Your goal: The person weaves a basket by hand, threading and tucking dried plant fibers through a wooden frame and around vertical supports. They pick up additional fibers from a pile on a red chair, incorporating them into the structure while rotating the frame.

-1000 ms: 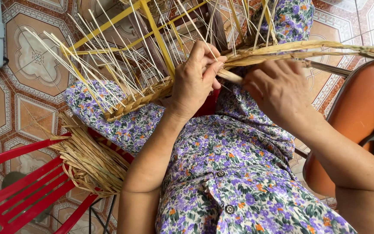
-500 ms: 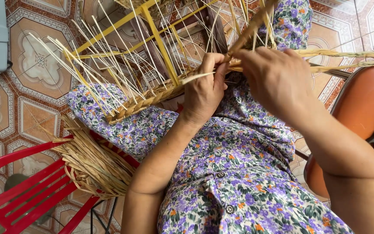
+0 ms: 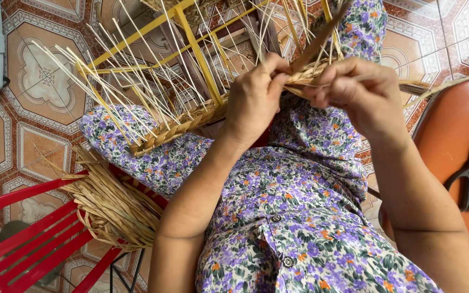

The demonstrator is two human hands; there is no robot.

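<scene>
Both my left hand (image 3: 253, 103) and right hand (image 3: 356, 89) pinch the half-woven tan straw basket rim (image 3: 191, 122); I'd keep strands taut, tucking tight.

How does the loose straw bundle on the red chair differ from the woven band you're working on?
The straw bundle lies loose and tangled on the red chair, touched by no hand; the woven band is tightly plaited and gripped by the left hand and right hand. The bundle curls in a heap; the band runs in a straight strip with thin upright stalks rising from it. Both are the same dry tan fibre.
</scene>
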